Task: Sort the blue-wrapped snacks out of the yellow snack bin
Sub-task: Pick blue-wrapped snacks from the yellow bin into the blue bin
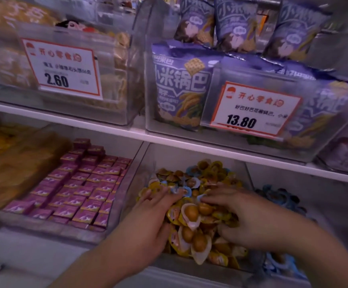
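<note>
Two hands work in one clear bin (249, 175) on the lower shelf, apart from each other but close. Left hand (148, 223) lies on the heap of yellow-wrapped snacks (191, 221), fingers reaching forward and touching a blue-wrapped snack (186, 191) near the middle of the pile; whether it pinches that piece cannot be told. Right hand (245, 217) rests on the right side of the same heap, fingers curled down into the wrappers with fingertips beside another pale blue piece; its grasp cannot be told either. A few more blue wrappers show toward the back of the heap.

Adjacent, right: a compartment holding blue packets (281, 198).
Adjacent, left: rows of small purple boxes (79, 190), print too small to read.
Far left: orange-yellow packs (13, 163), blurred.

Upper shelf, right bin: purple bags (181, 88) printed 小米锅巴, more stacked behind; price card (254, 109) headed 开心零食, price 13.80.
Upper shelf, left bin: tan packets, blurred; price card (62, 68), same heading, price 2.60.
White shelf edge (106, 125) divides the two levels.
</note>
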`<state>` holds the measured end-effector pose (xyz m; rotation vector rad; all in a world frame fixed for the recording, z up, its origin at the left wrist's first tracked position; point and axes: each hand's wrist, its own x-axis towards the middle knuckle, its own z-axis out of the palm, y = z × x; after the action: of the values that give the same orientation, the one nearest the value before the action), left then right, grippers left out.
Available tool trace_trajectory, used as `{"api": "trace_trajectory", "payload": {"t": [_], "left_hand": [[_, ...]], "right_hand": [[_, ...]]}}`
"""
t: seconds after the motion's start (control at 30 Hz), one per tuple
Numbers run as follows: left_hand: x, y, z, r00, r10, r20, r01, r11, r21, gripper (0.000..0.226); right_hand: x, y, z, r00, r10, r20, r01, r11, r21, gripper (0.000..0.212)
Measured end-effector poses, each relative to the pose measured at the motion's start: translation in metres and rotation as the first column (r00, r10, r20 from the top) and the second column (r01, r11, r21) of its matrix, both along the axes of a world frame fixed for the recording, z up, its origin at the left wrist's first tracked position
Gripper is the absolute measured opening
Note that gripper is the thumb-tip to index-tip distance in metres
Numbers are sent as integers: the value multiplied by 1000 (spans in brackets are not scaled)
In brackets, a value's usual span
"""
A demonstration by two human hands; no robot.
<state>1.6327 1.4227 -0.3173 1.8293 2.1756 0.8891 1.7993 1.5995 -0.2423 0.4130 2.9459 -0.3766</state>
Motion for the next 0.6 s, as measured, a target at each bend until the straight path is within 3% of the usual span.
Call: {"api": "trace_trajectory", "payload": {"t": [0.13,0.27,0.33,0.47,0.6], "left_hand": [[3,8,-1,993,102,57,-110,983,150,52],[-1,19,0,941,284,186,-326,907,265,37],[-3,25,3,909,311,276,-388,874,292,35],[-3,32,6,877,311,366,-420,867,270,24],[-5,29,8,894,271,357,-380,880,284,22]], "right_hand": [[-2,4,7,999,-53,-3,53,995,-80,53],[-14,12,-4,904,-237,-356,214,971,-104,44],[-26,13,-14,865,-246,-436,228,969,-95,43],[-58,3,-36,925,-202,-323,169,977,-126,52],[-73,-2,-46,986,-103,-134,104,995,-2,46]]}}
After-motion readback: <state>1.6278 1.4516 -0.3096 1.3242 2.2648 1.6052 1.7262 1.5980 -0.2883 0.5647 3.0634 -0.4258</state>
